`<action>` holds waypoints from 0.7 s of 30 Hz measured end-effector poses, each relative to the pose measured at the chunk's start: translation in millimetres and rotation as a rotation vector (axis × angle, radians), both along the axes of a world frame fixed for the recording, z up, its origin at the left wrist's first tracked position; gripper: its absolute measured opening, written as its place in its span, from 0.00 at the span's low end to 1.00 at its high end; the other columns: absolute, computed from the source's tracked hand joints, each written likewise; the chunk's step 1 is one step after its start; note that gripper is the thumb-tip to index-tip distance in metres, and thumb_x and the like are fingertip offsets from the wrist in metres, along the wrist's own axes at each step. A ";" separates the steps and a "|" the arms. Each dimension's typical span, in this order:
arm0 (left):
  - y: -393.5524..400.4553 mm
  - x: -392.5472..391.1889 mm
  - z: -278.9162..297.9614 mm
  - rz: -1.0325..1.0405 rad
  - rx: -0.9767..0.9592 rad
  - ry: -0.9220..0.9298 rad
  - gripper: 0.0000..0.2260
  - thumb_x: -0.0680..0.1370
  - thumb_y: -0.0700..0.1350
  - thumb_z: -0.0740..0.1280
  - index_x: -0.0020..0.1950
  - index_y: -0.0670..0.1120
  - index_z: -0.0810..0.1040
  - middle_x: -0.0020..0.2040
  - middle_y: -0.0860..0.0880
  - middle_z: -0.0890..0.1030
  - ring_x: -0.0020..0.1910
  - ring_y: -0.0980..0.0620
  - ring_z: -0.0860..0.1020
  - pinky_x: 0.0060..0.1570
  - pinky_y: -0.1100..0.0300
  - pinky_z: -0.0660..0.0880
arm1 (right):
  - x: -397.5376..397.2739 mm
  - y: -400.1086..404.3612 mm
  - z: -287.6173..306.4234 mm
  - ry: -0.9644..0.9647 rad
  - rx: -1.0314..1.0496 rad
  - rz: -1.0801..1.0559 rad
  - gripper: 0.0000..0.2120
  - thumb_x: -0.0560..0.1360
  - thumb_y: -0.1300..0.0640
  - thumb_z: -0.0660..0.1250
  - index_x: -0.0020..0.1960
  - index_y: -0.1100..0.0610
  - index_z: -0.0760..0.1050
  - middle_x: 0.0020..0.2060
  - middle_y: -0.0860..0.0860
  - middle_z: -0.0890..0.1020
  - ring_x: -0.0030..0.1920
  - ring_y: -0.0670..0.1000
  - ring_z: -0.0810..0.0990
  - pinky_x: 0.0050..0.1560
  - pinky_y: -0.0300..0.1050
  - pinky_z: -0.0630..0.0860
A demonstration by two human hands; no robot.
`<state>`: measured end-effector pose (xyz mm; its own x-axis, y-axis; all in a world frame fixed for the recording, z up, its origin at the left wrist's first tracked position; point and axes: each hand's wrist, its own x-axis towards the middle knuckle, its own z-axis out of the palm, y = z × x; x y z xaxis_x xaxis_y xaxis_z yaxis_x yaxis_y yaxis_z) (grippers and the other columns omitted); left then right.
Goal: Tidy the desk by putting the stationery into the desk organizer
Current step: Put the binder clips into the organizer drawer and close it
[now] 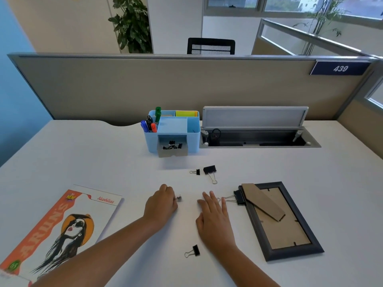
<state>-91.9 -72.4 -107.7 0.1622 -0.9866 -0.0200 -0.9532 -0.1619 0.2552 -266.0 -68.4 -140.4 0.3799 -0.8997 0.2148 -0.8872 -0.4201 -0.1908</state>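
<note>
A light blue desk organizer (192, 141) stands at the back of the white desk, with markers (149, 123) upright in its left cup and its small front drawer (172, 149) pulled open, several binder clips inside. My left hand (161, 204) is closed around a small binder clip (177, 197) whose wire handles stick out on the right. My right hand (213, 214) lies flat with fingers spread, fingertips beside a large binder clip (237, 197). Loose clips lie on the desk: a small one (195, 172), a large one (210, 170) and one near me (193, 251).
A dark picture frame (290, 252) lies face down on the right, the large clip against its top left corner. A magazine (56, 230) lies at the left front. An open cable tray (259, 137) sits right of the organizer. A partition wall (186, 88) closes the back.
</note>
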 end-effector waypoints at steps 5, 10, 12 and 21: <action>-5.5 13.1 5.7 -0.020 -0.089 0.075 0.03 0.78 0.44 0.58 0.44 0.47 0.68 0.44 0.47 0.76 0.37 0.48 0.74 0.33 0.59 0.65 | -0.2 -0.3 0.4 0.031 0.007 0.016 0.18 0.69 0.55 0.53 0.54 0.51 0.74 0.59 0.50 0.79 0.66 0.53 0.73 0.68 0.54 0.53; -24.6 32.5 22.9 -0.211 -0.272 -0.150 0.05 0.71 0.39 0.69 0.39 0.44 0.73 0.32 0.47 0.76 0.26 0.46 0.74 0.24 0.60 0.65 | 0.1 0.1 1.2 0.019 0.021 0.005 0.19 0.69 0.56 0.53 0.58 0.52 0.72 0.60 0.50 0.79 0.66 0.52 0.73 0.67 0.53 0.55; -36.2 38.1 34.0 -0.192 -0.335 -0.135 0.04 0.73 0.39 0.68 0.40 0.44 0.73 0.32 0.47 0.76 0.26 0.47 0.73 0.23 0.59 0.67 | 0.8 0.2 1.6 0.017 0.023 0.006 0.19 0.69 0.55 0.52 0.58 0.52 0.72 0.59 0.50 0.79 0.66 0.52 0.73 0.67 0.54 0.55; -93.2 46.3 75.3 0.168 -0.427 0.126 0.04 0.78 0.41 0.60 0.44 0.41 0.71 0.39 0.42 0.77 0.35 0.46 0.73 0.31 0.56 0.67 | 1.2 1.4 4.2 0.017 0.010 0.001 0.19 0.69 0.55 0.52 0.57 0.51 0.73 0.58 0.48 0.80 0.65 0.50 0.74 0.70 0.55 0.60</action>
<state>-45.7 -165.6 -32.3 0.3430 -0.8711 0.3516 -0.8801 -0.1672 0.4444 -264.8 -67.0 -136.3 0.3845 -0.9014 0.1991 -0.8899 -0.4193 -0.1796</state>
